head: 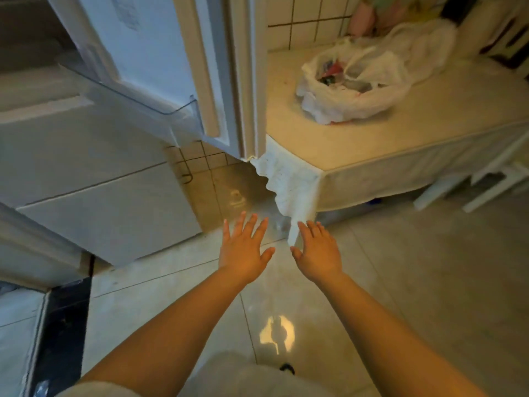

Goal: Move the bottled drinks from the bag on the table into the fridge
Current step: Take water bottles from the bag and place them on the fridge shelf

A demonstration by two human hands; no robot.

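Left hand [242, 249] and right hand [317, 250], fingers spread and empty, hover over the floor; best reach to the bag [353, 84] on the tabletop [429, 130], fridge [177, 67] door open.

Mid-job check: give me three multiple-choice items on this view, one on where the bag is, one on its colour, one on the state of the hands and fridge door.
1. Where is the plastic bag?
A. on the floor
B. on the table
C. inside the fridge

2. What colour is the bag?
A. white
B. black
C. green

3. What are the hands doing?
A. both grip bottles
B. one pulls the door
C. both open, holding nothing

Answers:
1 B, it sits on the cloth-covered table.
2 A, its crumpled film is white.
3 C, the left hand and right hand hang with fingers spread over the floor, beside the open fridge door.
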